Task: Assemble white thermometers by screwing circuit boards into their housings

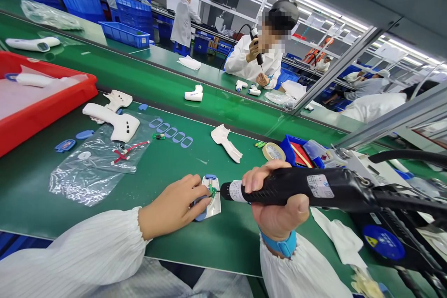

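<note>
My right hand [275, 216] is wrapped around a black electric screwdriver [293, 185] held level, with a cable trailing off to the right. Its bit points left and reaches a small green circuit board [213, 191]. That board sits in a white plastic housing part [215, 208] with blue pieces at its top and lower end. My left hand [176, 205] steadies this part on the green bench, thumb and fingers closed over its left side. The fingers partly cover the board, and I cannot make out a screw at the bit's tip. A blue band circles my right wrist.
White handle shells [122, 121] lie left, by a clear plastic bag [94, 163] with red wires. Blue oval frames [171, 131], another shell half [226, 143] and a tape roll [274, 152] lie beyond. A red tray [45, 116] stands left; a co-worker [265, 53] sits across.
</note>
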Motion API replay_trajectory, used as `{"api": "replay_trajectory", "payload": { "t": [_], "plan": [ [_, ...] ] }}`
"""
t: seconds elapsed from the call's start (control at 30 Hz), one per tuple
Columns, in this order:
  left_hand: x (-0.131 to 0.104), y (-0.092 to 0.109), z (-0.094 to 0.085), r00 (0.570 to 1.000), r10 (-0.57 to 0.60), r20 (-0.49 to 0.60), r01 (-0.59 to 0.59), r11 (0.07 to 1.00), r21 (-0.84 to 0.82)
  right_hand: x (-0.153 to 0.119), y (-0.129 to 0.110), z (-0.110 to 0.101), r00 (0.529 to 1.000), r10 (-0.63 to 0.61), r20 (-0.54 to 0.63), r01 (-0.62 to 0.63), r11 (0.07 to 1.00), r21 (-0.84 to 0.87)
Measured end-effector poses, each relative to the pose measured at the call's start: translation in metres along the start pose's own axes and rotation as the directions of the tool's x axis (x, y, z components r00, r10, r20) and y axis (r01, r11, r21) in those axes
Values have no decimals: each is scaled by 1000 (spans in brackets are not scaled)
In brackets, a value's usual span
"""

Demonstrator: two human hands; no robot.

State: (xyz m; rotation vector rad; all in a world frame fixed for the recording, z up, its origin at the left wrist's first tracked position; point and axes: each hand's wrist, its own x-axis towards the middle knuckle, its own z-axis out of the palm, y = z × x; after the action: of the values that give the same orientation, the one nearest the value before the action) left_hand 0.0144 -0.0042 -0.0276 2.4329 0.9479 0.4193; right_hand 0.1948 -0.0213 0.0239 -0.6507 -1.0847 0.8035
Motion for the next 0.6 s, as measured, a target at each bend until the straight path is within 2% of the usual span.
{"api": "replay_trajectory", "payload": {
  "t": [0.37, 0.6],
  "plan": [
    [-1, 0, 0, 1000, -3, 4, 3, 1000, -10, -1, -4, 2, 1000, 13, 11, -13, 1000, 13],
    [-1, -1, 1, 999, 10, -35, -11, 1000, -15, 1, -4, 3, 1000, 16, 18, -16, 1000, -26]
  ]
}}
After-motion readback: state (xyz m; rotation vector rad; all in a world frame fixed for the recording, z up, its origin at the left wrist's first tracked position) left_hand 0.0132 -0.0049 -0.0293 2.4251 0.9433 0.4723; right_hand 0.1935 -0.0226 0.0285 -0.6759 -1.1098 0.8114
